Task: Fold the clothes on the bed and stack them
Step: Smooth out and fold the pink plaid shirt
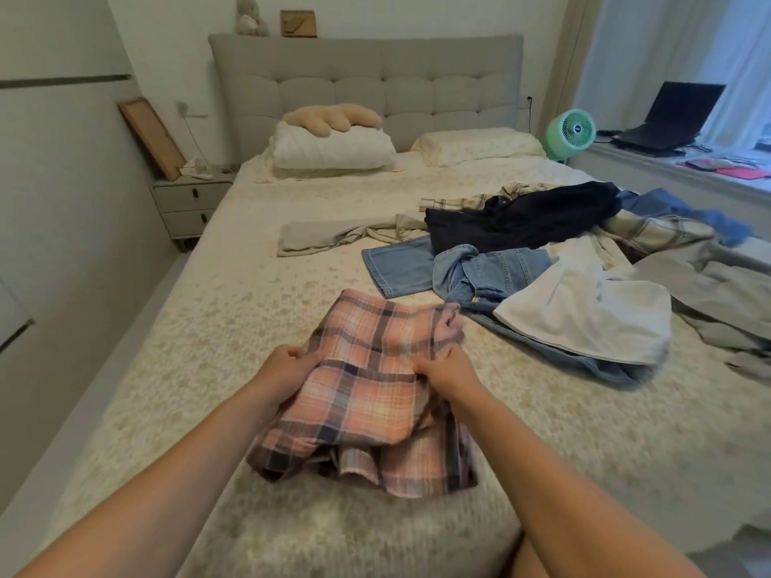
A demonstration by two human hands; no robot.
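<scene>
Gripping the plaid shirt (367,394) with both hands, left hand (288,369) at its left edge, right hand (448,375) mid-cloth, on the near bed (208,327). Barely starting, seemingly: nothing stacked, pile (542,252) lying unfolded beyond, right.

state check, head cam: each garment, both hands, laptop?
Pink plaid flannel garment: partly bunched, held up off the bed.
Left hand: grips its left edge.
Right hand: grips its middle.
Light blue denim jeans: crumpled, unfolded.
White cloth garment: spread loose.
Dark navy garment: heaped.
Black laptop: open.
</scene>
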